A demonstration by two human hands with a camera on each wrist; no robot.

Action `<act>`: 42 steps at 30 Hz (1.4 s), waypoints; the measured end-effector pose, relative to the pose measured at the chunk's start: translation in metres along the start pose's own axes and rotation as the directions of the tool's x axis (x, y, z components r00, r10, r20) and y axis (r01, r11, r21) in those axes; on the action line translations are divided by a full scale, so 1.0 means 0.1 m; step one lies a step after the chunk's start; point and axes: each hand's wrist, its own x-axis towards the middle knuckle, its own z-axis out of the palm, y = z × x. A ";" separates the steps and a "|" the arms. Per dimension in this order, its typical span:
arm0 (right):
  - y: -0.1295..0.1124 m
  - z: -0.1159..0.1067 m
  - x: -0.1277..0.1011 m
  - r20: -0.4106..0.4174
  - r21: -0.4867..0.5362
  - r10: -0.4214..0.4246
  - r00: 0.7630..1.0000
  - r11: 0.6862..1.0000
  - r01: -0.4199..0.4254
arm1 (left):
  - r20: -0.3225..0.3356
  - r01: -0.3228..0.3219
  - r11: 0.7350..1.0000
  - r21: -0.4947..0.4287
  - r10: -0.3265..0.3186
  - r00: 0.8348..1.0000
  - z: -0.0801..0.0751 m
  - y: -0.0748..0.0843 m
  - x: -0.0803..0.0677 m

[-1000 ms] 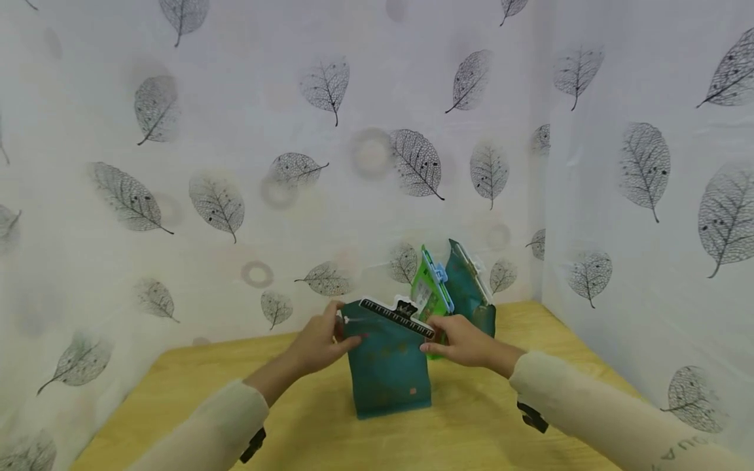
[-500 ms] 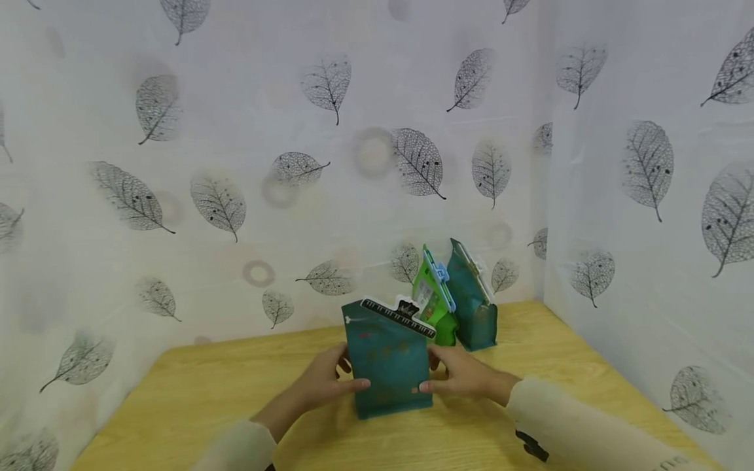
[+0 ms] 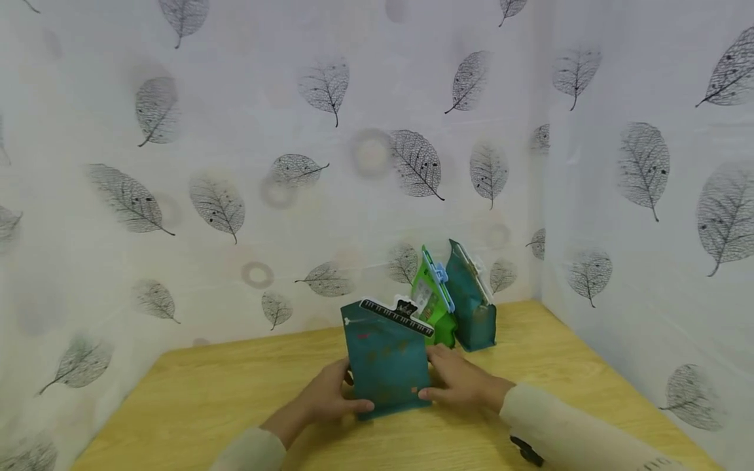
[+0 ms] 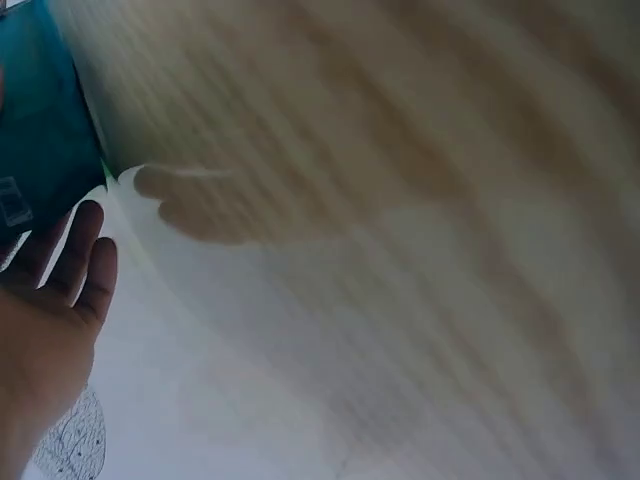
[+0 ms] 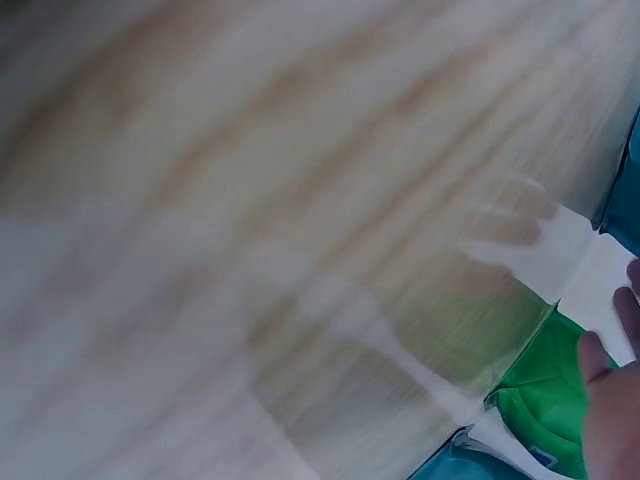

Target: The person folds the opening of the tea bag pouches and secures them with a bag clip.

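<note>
A teal stand-up pouch (image 3: 385, 366) stands upright on the wooden table (image 3: 206, 392), its top closed by a black-and-white clip (image 3: 397, 314). My left hand (image 3: 341, 398) holds its lower left edge, thumb on the front face. My right hand (image 3: 450, 384) holds the lower right edge the same way. In the left wrist view the teal pouch (image 4: 40, 140) sits at the top left above my fingers (image 4: 85, 260). The right wrist view is blurred and catches a green pouch (image 5: 545, 400) beside my fingers (image 5: 610, 400).
Behind the held pouch stand a green pouch (image 3: 432, 307) with a blue clip (image 3: 440, 278) and a second teal pouch (image 3: 471, 304), close to the back right corner. Leaf-patterned curtains (image 3: 235, 163) wall the table at the back and right.
Both hands slid down from the clip at the pouch's top to its lower sides. The pouch stays upright in about the same place.
</note>
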 end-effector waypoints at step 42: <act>-0.06 -0.02 -0.05 0.024 -0.164 0.030 0.999 0.986 -0.025 | -0.310 0.059 0.991 0.123 -0.018 0.951 0.20 0.07 -0.02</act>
